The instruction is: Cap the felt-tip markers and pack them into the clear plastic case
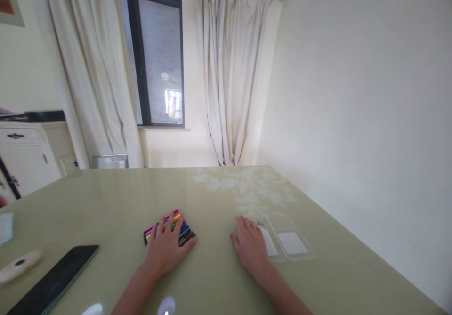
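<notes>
My left hand (165,245) rests on a bundle of coloured marker pens (186,234), its fingers spread over them. Pink, yellow, green, blue, red and black pens show between and around the fingers; the rest are covered by the hand. Flat on the table, my right hand (250,243) has its fingers stretched forward and the thumb apart. It overlaps the left edge of an opened clear plastic case (277,232), which has a white panel (292,243) in its right half. Part of the case's left half is hidden beneath or behind the hand.
The glossy greenish table (212,272) runs to a wall (367,117) on the right. At the left lie a dark flat tablet-like device (56,277), a white oval object (21,267) and a pale item (5,228). A white cabinet (31,157) stands beyond.
</notes>
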{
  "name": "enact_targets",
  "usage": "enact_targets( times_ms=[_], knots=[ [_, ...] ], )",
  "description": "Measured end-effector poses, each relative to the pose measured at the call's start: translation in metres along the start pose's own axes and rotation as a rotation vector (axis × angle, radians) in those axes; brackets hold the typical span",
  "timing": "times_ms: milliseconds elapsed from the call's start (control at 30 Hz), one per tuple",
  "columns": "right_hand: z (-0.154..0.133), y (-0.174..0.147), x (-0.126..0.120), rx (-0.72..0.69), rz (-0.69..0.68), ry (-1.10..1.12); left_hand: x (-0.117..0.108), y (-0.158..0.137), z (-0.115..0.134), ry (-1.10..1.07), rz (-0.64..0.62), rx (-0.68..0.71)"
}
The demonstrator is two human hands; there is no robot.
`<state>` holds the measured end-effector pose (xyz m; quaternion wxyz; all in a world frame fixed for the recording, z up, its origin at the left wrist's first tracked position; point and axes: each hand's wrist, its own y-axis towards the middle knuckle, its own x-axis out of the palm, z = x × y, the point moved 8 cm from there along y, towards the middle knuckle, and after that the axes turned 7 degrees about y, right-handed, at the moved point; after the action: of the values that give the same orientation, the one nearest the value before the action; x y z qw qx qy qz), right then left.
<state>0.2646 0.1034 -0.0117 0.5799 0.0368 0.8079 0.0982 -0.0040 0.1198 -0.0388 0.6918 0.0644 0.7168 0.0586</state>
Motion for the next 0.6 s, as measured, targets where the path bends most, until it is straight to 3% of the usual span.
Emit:
enact_targets(
  times_ms=[167, 333, 467, 600],
  knots=[
    [0.013, 0.005, -0.009, 0.049, -0.014, -0.050, -0.009, -0.006, 0.001, -0.042, 0.114, 0.031],
    [0.029, 0.007, -0.016, 0.061, -0.008, -0.142, -0.037, -0.015, 0.006, -0.116, 0.243, 0.078],
    [0.042, 0.008, -0.019, 0.042, 0.015, -0.201, -0.055, -0.020, 0.019, -0.178, 0.159, 0.165],
    [0.057, 0.009, -0.026, 0.062, 0.052, -0.216, -0.055, -0.025, 0.032, -0.175, 0.026, 0.233]
  ],
)
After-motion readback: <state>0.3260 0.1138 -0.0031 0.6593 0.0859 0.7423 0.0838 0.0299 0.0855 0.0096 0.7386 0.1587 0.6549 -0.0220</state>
